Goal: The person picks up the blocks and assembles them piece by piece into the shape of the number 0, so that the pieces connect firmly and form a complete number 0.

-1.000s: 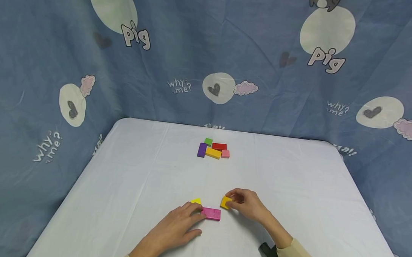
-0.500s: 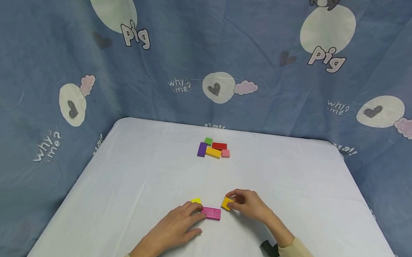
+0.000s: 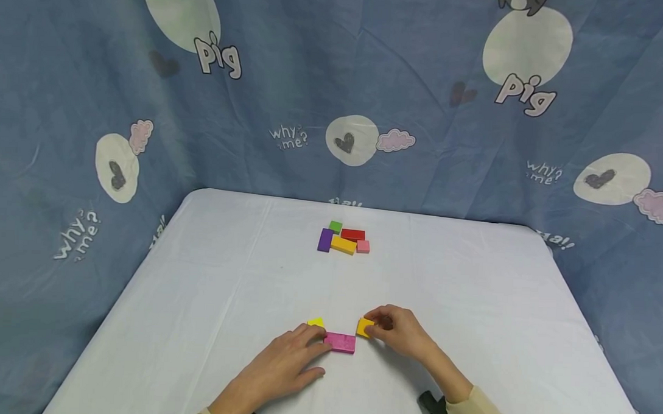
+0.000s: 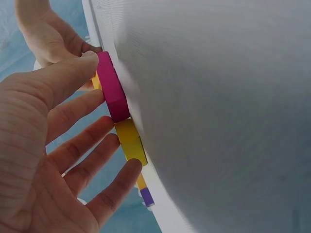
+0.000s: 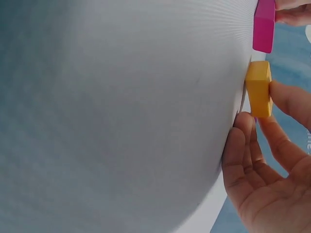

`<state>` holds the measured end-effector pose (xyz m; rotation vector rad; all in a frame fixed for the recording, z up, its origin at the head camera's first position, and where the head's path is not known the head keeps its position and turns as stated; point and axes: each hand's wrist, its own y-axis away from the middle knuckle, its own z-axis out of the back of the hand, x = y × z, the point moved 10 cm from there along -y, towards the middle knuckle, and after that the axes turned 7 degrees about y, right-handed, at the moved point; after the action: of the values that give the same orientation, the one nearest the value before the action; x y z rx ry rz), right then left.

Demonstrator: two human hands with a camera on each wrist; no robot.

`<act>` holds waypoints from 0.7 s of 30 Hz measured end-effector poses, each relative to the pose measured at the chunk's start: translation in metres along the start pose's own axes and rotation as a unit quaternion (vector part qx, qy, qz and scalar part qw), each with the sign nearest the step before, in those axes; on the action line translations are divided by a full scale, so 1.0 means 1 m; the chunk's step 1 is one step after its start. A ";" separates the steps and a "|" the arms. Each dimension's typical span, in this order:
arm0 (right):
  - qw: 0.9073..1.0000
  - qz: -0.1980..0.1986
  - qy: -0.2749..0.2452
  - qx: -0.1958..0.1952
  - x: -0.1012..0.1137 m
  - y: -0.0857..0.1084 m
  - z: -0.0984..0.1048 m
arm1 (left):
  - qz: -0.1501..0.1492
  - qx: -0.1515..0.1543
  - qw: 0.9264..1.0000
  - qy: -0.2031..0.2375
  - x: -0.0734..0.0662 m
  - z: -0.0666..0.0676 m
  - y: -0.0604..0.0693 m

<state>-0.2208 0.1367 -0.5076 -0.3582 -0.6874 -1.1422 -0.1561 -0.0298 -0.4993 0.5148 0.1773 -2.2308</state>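
Note:
My left hand [image 3: 282, 363] lies low and left of centre in the head view. Its fingers are extended, with fingertips touching the left end of a magenta block [image 3: 340, 342]. A yellow block [image 3: 316, 322] shows just beyond those fingers, partly covered by them; the left wrist view has its yellow side [image 4: 133, 150] near the fingertips. To the right, my right hand [image 3: 401, 331] pinches an orange-yellow block [image 3: 364, 327] between thumb and finger. In the right wrist view that block [image 5: 260, 90] stands apart from the magenta block [image 5: 264, 26], with a small gap between.
Farther back on the white table [image 3: 225, 258] lies a cluster: green block [image 3: 335, 227], purple block [image 3: 325, 240], red block [image 3: 353, 234], yellow-orange block [image 3: 343, 245] and pink block [image 3: 363, 246]. A dark curved object [image 3: 432, 405] is beside the right sleeve. Behind hangs a blue printed cloth [image 3: 448, 174].
The orange-yellow block has turned slightly in my right hand and shifted a little to the right. My left hand and the magenta block stay put.

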 end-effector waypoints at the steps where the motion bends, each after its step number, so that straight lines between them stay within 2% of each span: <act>1: 1.000 -0.002 -0.001 -0.003 0.000 0.000 0.000 | 0.000 0.000 1.000 0.001 0.000 0.000 0.000; 5: 1.000 0.000 -0.002 -0.010 0.000 0.001 0.002 | -0.003 -0.004 1.000 0.001 -0.001 0.000 0.000; 12: 1.000 0.026 0.006 -0.004 0.005 -0.001 0.000 | -0.009 -0.008 1.000 -0.001 -0.002 0.001 0.001; 21: 0.999 0.031 -0.007 0.000 0.007 0.001 0.000 | -0.013 -0.006 1.000 -0.001 -0.002 0.001 0.001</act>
<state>-0.2183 0.1321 -0.5030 -0.3847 -0.6844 -1.0819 -0.1546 -0.0294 -0.4971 0.5055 0.1976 -2.2550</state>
